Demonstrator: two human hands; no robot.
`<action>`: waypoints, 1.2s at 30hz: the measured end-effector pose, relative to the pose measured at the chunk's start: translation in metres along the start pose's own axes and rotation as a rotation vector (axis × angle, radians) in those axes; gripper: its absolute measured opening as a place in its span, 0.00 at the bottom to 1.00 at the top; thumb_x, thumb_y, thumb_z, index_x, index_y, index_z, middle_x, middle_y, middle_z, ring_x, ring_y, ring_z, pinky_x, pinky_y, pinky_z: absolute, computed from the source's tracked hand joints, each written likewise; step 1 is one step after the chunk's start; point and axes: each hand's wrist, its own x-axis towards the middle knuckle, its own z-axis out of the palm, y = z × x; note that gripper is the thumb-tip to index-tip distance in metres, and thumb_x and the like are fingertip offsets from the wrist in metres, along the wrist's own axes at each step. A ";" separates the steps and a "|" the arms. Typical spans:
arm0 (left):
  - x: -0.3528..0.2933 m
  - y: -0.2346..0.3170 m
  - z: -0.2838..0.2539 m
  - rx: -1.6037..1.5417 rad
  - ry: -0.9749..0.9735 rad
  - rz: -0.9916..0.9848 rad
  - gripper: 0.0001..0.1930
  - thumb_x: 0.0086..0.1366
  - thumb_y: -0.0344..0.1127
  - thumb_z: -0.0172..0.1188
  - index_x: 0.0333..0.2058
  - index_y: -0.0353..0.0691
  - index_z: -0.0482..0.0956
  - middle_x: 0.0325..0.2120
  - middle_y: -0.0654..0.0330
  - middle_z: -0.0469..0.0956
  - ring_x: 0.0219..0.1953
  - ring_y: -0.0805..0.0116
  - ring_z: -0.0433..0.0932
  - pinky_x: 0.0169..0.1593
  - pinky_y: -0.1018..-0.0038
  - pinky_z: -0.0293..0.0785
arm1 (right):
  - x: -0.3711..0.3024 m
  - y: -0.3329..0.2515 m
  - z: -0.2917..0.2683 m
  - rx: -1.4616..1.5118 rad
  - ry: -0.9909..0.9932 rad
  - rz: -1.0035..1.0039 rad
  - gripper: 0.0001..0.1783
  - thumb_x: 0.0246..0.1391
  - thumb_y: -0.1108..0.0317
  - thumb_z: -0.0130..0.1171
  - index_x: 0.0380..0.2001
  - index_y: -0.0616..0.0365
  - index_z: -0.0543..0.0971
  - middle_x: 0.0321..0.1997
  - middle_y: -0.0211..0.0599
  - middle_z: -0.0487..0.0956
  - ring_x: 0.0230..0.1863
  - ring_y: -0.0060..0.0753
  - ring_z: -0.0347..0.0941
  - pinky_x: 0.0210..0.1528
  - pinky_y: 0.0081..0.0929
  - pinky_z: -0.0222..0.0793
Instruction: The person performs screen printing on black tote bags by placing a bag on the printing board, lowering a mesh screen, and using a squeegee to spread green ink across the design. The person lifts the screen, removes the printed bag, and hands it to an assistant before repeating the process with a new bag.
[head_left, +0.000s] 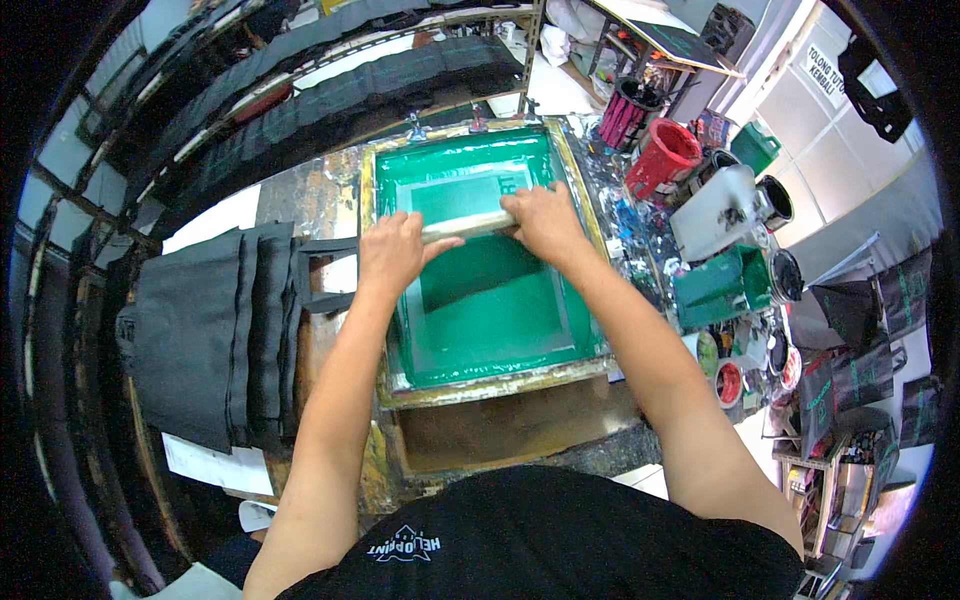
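A screen-printing frame [500, 391] with green mesh lies flat on the worktable in front of me. Green ink coats the mesh, thicker along its borders. A pale squeegee [468, 229] spans the upper middle of the screen, tilted slightly up to the right. My left hand [392, 250] is closed around its left end, thumb along the near side. Around the right end my right hand [545, 225] is closed too, farther from me than the left. The squeegee's lower edge is hard to make out. Clamps [477, 122] sit at the frame's far edge.
Black fabric bags [195, 325] lie stacked at the left, one handle reaching the frame. Racks with more black bags [400, 95] stand behind. Along the right are a red bucket [662, 158], a green ink container [722, 287] and a pink-streaked bucket [630, 112].
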 end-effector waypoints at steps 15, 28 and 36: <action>-0.132 0.078 -0.093 -0.114 -0.020 0.001 0.33 0.50 0.68 0.73 0.21 0.40 0.76 0.20 0.58 0.74 0.26 0.57 0.78 0.30 0.61 0.75 | -0.164 -0.078 -0.054 0.069 -0.079 0.043 0.19 0.46 0.67 0.73 0.43 0.46 0.83 0.42 0.33 0.84 0.49 0.42 0.81 0.62 0.60 0.63; -0.240 0.042 -0.098 -0.176 -0.077 -0.514 0.56 0.41 0.63 0.83 0.65 0.35 0.73 0.55 0.49 0.73 0.59 0.47 0.70 0.63 0.51 0.65 | -0.206 -0.089 -0.061 0.132 -0.048 -0.041 0.25 0.50 0.59 0.72 0.52 0.46 0.77 0.54 0.41 0.77 0.56 0.44 0.73 0.58 0.47 0.64; -0.255 0.015 -0.081 -0.161 -0.269 -0.392 0.43 0.33 0.52 0.83 0.52 0.43 0.84 0.46 0.58 0.75 0.53 0.54 0.70 0.56 0.56 0.60 | -0.212 -0.109 -0.052 0.179 -0.021 -0.003 0.30 0.49 0.69 0.70 0.58 0.49 0.77 0.54 0.37 0.76 0.61 0.43 0.71 0.64 0.54 0.58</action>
